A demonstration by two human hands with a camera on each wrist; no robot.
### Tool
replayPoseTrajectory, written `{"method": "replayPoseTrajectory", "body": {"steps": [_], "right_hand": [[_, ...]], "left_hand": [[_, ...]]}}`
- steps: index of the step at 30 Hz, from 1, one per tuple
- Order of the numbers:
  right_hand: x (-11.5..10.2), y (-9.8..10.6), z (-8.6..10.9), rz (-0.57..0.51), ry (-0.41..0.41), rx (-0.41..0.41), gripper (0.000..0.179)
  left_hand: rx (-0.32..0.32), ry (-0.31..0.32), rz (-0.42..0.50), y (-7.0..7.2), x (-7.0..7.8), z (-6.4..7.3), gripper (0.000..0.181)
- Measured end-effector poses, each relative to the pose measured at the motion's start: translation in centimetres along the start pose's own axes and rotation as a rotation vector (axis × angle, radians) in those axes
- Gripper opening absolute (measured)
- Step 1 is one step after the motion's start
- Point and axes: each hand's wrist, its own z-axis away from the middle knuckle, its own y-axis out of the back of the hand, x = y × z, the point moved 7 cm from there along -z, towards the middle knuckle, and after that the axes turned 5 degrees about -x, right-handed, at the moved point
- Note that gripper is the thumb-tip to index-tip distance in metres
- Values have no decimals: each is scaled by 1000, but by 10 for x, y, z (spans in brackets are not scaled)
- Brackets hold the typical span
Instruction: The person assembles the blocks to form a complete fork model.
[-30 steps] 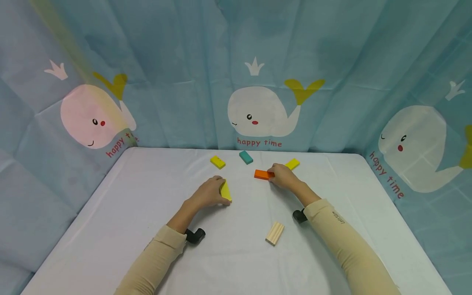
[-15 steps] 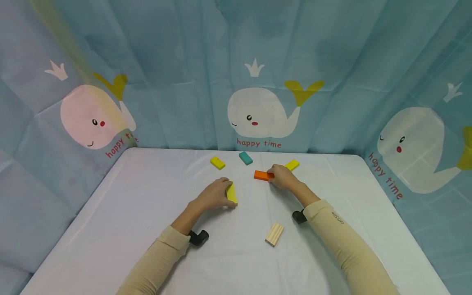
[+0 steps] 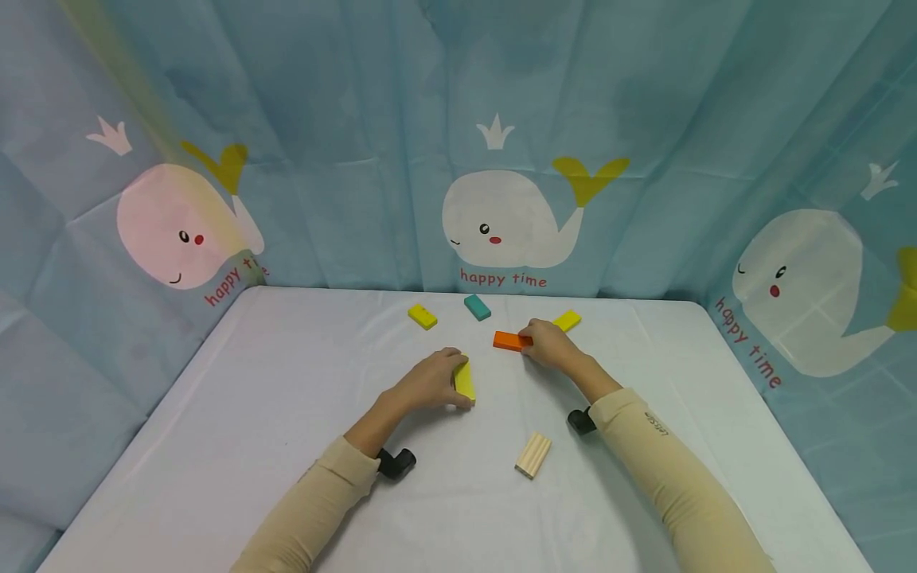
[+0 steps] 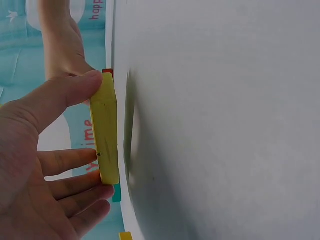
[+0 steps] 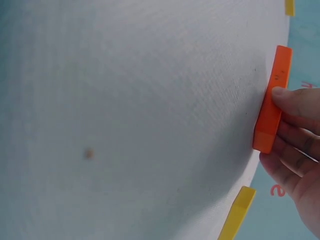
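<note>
My left hand (image 3: 428,382) holds a yellow wooden block (image 3: 466,382) near the middle of the white table, thumb at one end and fingers at the other. In the left wrist view the yellow block (image 4: 106,132) stands a little off the cloth, its shadow beside it. Farther back and to the right, my right hand (image 3: 550,344) grips the right part of an orange block (image 3: 507,341). The right wrist view has the thumb on the long face of this orange block (image 5: 274,100), with the fingers behind it. Some of those fingers are hidden by the block.
Along the back of the table (image 3: 344,509) lie a small yellow block (image 3: 423,317), a teal block (image 3: 478,307) and another yellow block (image 3: 569,320) behind my right hand. A plain striped wooden block (image 3: 533,456) lies nearer the front. A blue whale-print curtain (image 3: 387,223) hangs behind.
My left hand has moved right and slightly toward me with the yellow block, nearer the orange one. The right hand and the orange block have stayed in place.
</note>
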Motion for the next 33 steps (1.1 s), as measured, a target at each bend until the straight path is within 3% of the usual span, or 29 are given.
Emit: {"method": "replayPoseTrajectory", "body": {"steps": [16,33], "right_hand": [[3,0,0,-34,-2,-4,37],[5,0,-2,-47,14,19,38]], "left_hand": [[-28,-53,-40,-14,22,-9,84],[-55,-53,-101,-23,33,-17,85]]}}
